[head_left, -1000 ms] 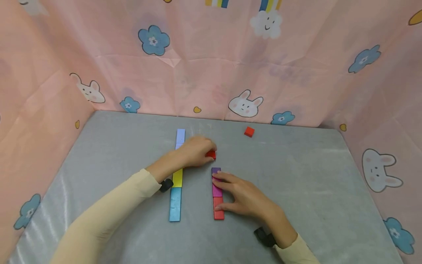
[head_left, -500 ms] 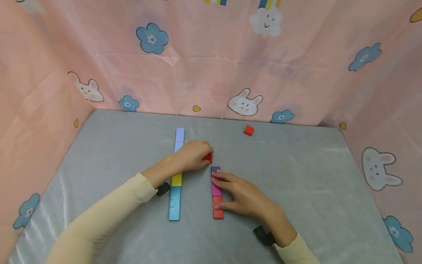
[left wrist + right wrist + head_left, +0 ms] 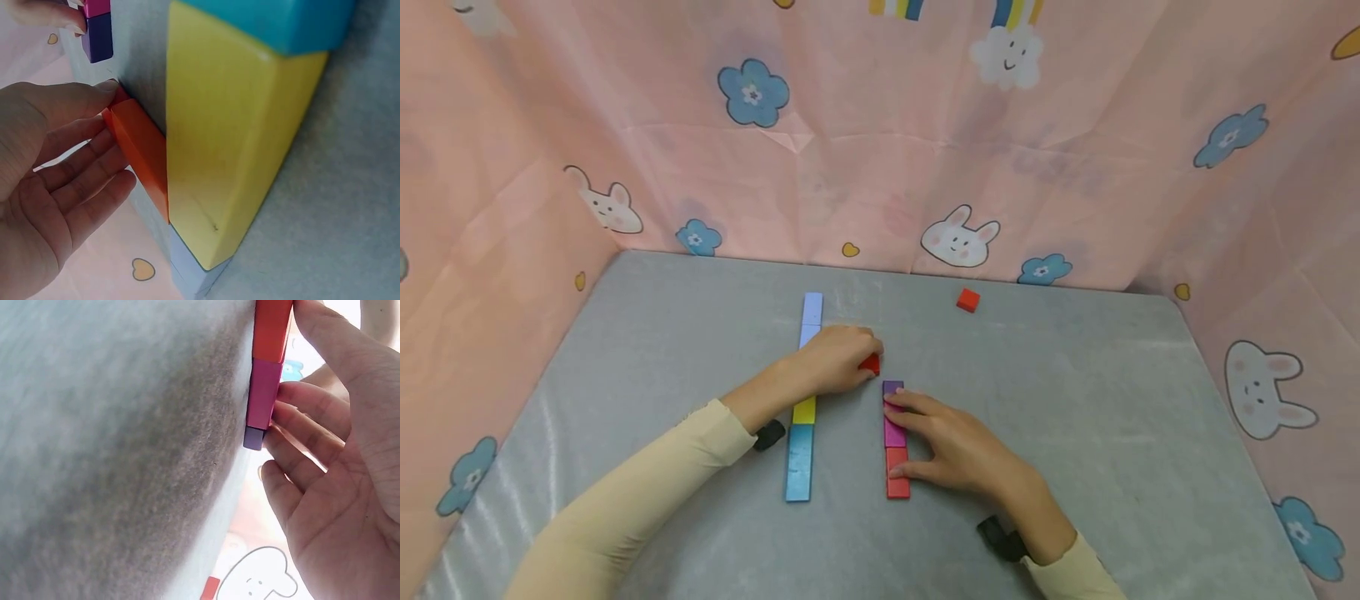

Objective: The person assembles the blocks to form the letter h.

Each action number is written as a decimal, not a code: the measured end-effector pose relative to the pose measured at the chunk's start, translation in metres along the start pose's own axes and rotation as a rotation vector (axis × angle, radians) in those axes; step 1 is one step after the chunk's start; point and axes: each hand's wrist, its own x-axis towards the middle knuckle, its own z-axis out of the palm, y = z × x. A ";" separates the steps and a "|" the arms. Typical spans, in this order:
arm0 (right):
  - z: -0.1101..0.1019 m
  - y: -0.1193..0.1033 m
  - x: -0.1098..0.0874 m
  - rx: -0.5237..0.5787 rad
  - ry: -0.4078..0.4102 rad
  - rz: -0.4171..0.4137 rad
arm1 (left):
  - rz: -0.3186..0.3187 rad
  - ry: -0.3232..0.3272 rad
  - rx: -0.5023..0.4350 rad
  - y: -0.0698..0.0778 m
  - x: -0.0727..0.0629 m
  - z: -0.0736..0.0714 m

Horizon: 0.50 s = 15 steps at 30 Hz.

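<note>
In the head view, my left hand [image 3: 835, 360] reaches over the left row of blocks and pinches a small red block [image 3: 870, 364]. The left wrist view shows that red block [image 3: 121, 95] end to end with an orange block [image 3: 140, 140], whose other end meets the yellow block [image 3: 225, 137]. My right hand [image 3: 958, 446] lies along the right row, fairly straight fingertips on the purple block [image 3: 892, 387] and magenta block [image 3: 894, 432], thumb touching the red-orange block [image 3: 897, 483]. The left hand hides the orange block from the head camera.
Light-blue blocks [image 3: 812, 308] form the far end of the left row, and teal blocks [image 3: 799, 467] its near end. A loose red block [image 3: 967, 300] lies near the back edge of the grey table [image 3: 1075, 375]. A pink printed curtain [image 3: 850, 167] surrounds the table.
My left hand has brought the pinched red block slightly left and nearer, toward the left row. My right hand keeps its place on the right row.
</note>
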 end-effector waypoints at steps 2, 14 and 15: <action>0.000 0.000 0.000 -0.002 0.005 0.001 | 0.000 -0.001 -0.001 0.000 -0.001 0.000; 0.000 0.000 -0.001 -0.006 0.016 -0.005 | -0.016 -0.044 -0.029 -0.003 -0.003 0.001; 0.000 0.000 -0.001 -0.006 0.015 -0.004 | -0.012 -0.044 -0.030 -0.003 -0.003 0.001</action>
